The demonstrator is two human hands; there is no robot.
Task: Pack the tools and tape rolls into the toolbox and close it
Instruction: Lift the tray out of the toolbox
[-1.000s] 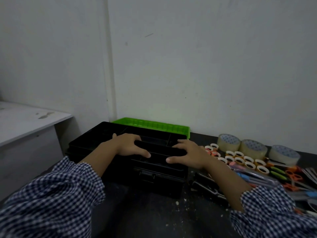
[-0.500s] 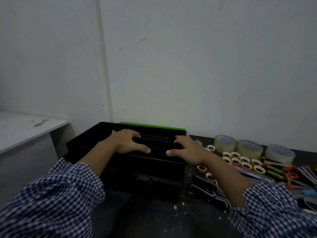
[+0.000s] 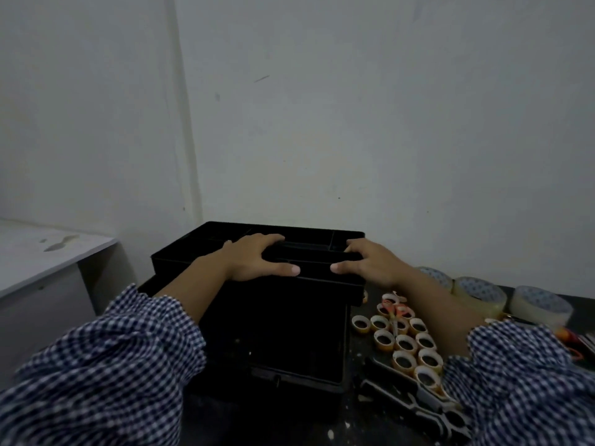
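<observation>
A black divided tray [image 3: 199, 256] hangs lifted above the open black toolbox [image 3: 289, 342]. My left hand [image 3: 257, 257] and my right hand [image 3: 370, 262] grip its middle bar, fingers curled over the dividers and thumbs along the front rim. Several small yellow tape rolls [image 3: 405, 344] lie on the dark table right of the toolbox. Three large clear tape rolls [image 3: 479, 294] stand behind them by the wall. Orange-handled scissors [image 3: 394, 309] lie among the small rolls. A black hand tool [image 3: 412, 397] lies near the front right. The toolbox's green lid is hidden behind the tray.
A white desk [image 3: 48, 249] stands lower at the left, beside the dark table. A pale wall rises close behind the toolbox. More tools with orange handles [image 3: 576, 349] show at the right edge, partly covered by my right sleeve.
Both hands have raised the black tray up out of the toolbox. The view has tipped downward and closer, and the green lid is now out of sight.
</observation>
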